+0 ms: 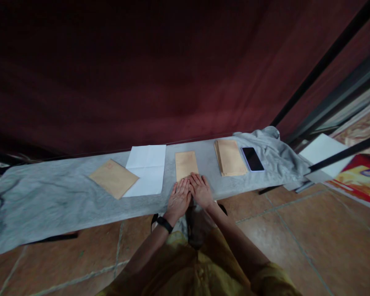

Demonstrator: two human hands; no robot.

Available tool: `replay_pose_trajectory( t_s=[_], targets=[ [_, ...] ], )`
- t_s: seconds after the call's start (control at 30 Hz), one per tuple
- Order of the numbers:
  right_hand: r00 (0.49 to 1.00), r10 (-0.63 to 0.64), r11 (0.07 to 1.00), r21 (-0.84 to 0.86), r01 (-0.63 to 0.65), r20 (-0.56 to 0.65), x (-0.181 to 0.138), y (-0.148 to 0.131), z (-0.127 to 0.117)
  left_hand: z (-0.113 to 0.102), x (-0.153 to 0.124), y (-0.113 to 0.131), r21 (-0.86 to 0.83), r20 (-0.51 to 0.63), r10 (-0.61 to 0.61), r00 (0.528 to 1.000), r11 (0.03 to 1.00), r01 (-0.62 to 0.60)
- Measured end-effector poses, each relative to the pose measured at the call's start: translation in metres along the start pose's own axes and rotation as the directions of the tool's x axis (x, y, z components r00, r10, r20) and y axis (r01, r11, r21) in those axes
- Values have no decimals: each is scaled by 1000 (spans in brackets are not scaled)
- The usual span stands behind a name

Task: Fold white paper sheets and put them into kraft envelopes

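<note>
A brown paper envelope (186, 161) lies upright before me on a grey cloth-covered bench. My left hand (179, 198) rests flat on its near end, fingers stretched out, a black band at the wrist. Beside it and touching it, my right hand (201, 190) lies flat too, its fingers extended over the same end. Both palms cover the envelope's lower part, so that part is hidden. Left of it lie a creased white sheet (148, 168) and another brown envelope (114, 178), which overlaps the sheet's edge at an angle.
To the right sit a stack of brown envelopes (231, 157) and a phone (253, 159) with a dark screen. The grey cloth (64, 193) is bunched at the bench's right end. A dark red curtain (172, 82) hangs behind. A colourful box (362, 176) stands at far right.
</note>
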State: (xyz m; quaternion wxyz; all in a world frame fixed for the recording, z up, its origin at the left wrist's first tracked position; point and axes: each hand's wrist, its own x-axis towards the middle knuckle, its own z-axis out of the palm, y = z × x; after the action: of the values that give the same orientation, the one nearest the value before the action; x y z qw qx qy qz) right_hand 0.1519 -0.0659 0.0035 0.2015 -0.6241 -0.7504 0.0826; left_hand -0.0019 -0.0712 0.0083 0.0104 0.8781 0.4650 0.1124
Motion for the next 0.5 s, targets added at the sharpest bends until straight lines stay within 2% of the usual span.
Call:
replay_pose_trajectory(
  t_s=[0.1,0.33,0.5],
  targets=[
    [1000,13,998,-69,-14,-8,-13,-1,-4,2,-1,-1,-8,-9,-6,1000,1000,6],
    [994,75,990,-116,-84,-79,-17,1,-6,0,-8,-4,6,-27,-55,998,998,55],
    [993,81,989,-118,-91,-88,-22,4,0,-9,-16,-7,9,-29,-9,1000,1000,10]
  ],
)
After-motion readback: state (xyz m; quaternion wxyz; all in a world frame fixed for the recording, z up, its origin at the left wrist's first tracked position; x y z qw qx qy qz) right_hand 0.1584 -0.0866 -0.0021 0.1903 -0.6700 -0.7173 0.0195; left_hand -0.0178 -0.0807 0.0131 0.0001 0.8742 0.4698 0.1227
